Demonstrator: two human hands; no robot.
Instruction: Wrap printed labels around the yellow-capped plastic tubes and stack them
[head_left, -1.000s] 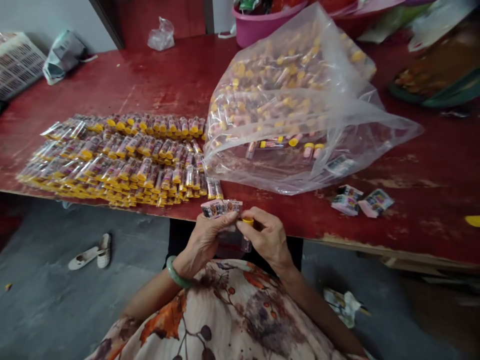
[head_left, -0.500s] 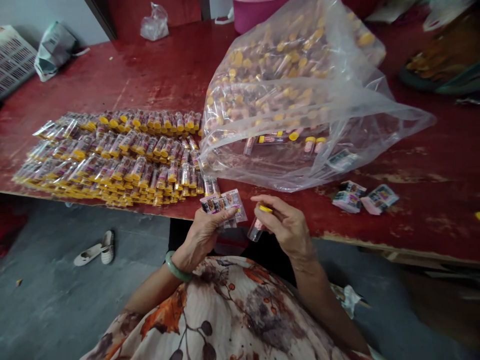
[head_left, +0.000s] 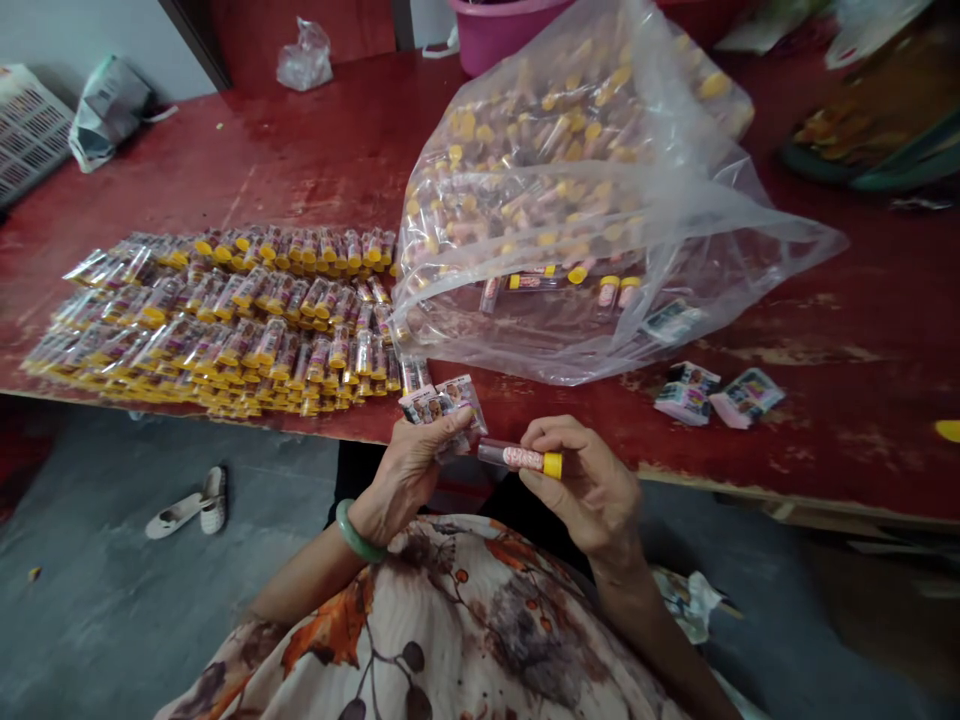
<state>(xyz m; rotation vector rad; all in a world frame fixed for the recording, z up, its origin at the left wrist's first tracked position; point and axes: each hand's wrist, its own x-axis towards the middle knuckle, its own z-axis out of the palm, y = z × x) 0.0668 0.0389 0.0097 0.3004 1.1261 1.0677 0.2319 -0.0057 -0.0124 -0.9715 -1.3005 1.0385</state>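
Observation:
My left hand [head_left: 409,470], with a green bangle at the wrist, is closed on a small stack of printed picture cards [head_left: 442,402] at the near edge of the red table [head_left: 300,150]. My right hand [head_left: 589,480] pinches a clear tube with a yellow cap [head_left: 521,458], held level just right of the cards. Rows of similar packed tubes [head_left: 225,320] lie on the table to the left. A big clear plastic bag [head_left: 592,210] full of yellow-capped tubes sits straight ahead.
Two small piles of cards [head_left: 712,395] lie on the table to the right. A pink tub [head_left: 502,30] stands behind the bag, a white basket [head_left: 30,130] at far left. White shoes [head_left: 187,505] and crumpled paper [head_left: 686,600] are on the grey floor.
My right hand has turned the tube from hanging cap-up to lying level, cap to the right. The left hand keeps its hold on the cards and has barely shifted.

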